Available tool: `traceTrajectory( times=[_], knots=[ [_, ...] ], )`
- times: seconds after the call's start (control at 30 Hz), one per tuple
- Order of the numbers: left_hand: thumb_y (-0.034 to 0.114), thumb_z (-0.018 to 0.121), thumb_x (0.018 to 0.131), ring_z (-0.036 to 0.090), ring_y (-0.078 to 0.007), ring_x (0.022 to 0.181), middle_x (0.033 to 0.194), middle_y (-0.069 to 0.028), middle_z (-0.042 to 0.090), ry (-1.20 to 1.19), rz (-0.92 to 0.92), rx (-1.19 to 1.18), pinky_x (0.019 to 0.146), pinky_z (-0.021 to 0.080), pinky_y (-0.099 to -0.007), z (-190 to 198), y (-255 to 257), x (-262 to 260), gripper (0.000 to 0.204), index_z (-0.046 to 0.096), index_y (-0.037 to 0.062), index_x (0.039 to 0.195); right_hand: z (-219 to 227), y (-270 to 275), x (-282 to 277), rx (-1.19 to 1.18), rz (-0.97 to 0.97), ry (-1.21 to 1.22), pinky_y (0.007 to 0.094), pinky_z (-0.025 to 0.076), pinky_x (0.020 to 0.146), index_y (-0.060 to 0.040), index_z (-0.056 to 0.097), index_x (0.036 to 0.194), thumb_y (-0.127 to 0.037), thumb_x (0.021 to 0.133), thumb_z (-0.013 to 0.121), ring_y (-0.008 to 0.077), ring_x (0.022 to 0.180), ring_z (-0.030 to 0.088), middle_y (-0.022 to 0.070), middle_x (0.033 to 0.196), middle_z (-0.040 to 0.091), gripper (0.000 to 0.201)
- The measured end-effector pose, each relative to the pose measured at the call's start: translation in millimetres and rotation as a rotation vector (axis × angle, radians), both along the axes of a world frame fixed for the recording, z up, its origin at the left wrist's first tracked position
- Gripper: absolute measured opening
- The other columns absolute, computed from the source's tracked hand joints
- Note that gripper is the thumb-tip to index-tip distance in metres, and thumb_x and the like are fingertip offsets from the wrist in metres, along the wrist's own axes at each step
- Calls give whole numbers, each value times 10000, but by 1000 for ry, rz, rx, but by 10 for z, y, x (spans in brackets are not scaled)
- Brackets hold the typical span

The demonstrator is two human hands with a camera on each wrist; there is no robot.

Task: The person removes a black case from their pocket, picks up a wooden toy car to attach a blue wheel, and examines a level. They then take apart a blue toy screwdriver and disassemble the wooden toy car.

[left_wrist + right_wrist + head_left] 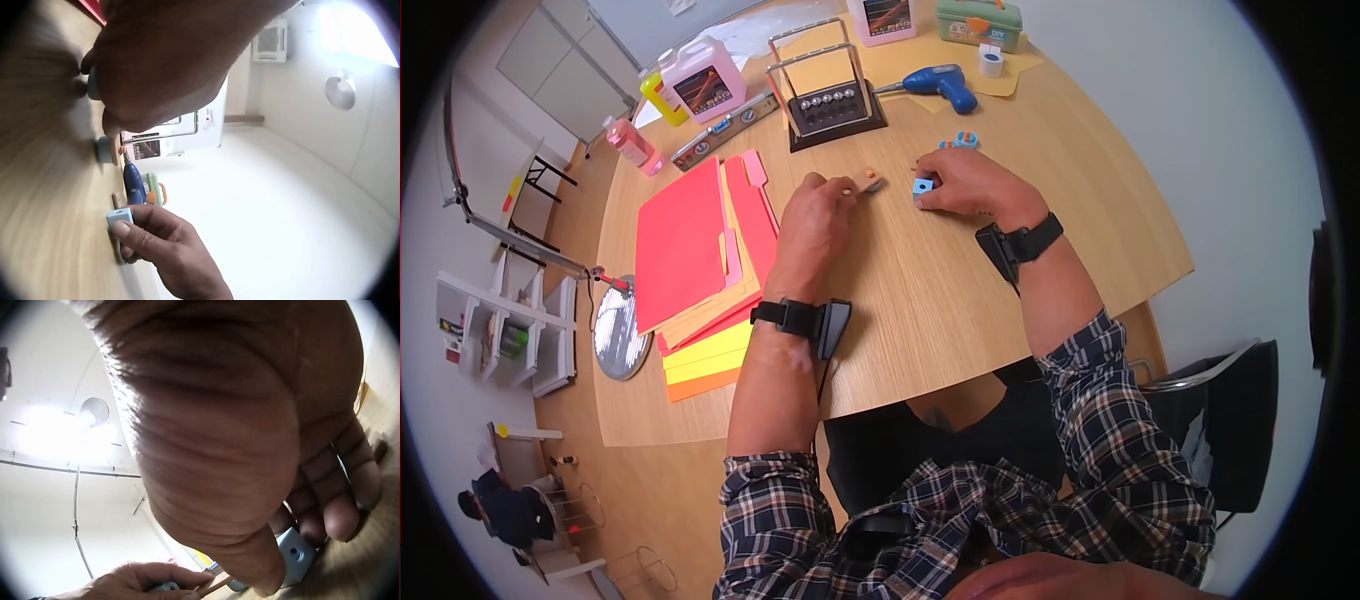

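My left hand (812, 222) pinches a small wooden piece with grey-blue round parts (870, 184) low over the table; an orange tip shows on it in the head view. In the left wrist view one round grey-blue part (105, 150) sticks out past the fingers, and the rest is partly hidden by the hand. Across from it, my right hand (980, 186) holds a light blue cube (923, 187) with a dark round hole in its face. Thumb and fingers grip the cube (296, 555) close to the tabletop. Blue round pieces with orange centres (960, 140) lie just beyond the right hand.
Behind the hands stand a Newton's cradle (830, 100) and a blue power screwdriver (945, 86). Coloured folders (685, 240) lie at left, near a spirit level (725, 132) and bottles (632, 147). A green toolbox (978, 25) and white roll (991, 62) sit far right.
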State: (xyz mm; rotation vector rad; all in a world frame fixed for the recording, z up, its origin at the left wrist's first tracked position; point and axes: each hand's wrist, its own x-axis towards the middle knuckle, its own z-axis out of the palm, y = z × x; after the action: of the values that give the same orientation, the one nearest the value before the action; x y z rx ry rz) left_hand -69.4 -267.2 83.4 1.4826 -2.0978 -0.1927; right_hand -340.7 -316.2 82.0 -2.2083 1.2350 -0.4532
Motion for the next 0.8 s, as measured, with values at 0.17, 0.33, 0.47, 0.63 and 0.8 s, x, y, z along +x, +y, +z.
traceTrajectory(
  times=[0.17,0.33,0.47,0.63,0.8],
  knots=[
    [120,730,985,699,-417,979,1021,-208,708,-72,-24,12,880,557,-481,8,0,-23,255,799,51,1221,3,8,8,0,-17,-8,411,520,780,1,688,974,-249,869,802,295,845,689,150,878,718,294],
    [107,746,962,702,-412,964,1004,-202,707,-61,-57,-1,857,559,-483,-11,7,-45,257,807,69,1209,48,26,16,6,-26,0,403,531,782,8,705,1002,-247,865,807,290,867,705,156,914,740,307],
    [98,756,951,703,-403,952,994,-193,706,-28,-147,14,851,563,-474,-4,44,-71,223,813,58,1163,20,45,8,-33,-78,-100,382,557,812,9,743,1086,-230,877,818,281,889,720,158,972,767,326],
    [95,747,960,703,-393,947,983,-178,709,11,-200,-28,854,567,-465,3,124,-96,180,818,52,1120,64,52,3,-4,-117,-197,370,567,828,3,762,1118,-198,882,803,259,907,721,150,998,772,313],
    [107,741,969,697,-381,960,985,-162,712,-1,-236,-30,862,568,-458,6,124,-82,151,814,69,1096,68,72,37,0,-71,-314,313,548,826,-10,760,1189,-151,920,793,141,883,653,49,981,739,305]
  ],
)
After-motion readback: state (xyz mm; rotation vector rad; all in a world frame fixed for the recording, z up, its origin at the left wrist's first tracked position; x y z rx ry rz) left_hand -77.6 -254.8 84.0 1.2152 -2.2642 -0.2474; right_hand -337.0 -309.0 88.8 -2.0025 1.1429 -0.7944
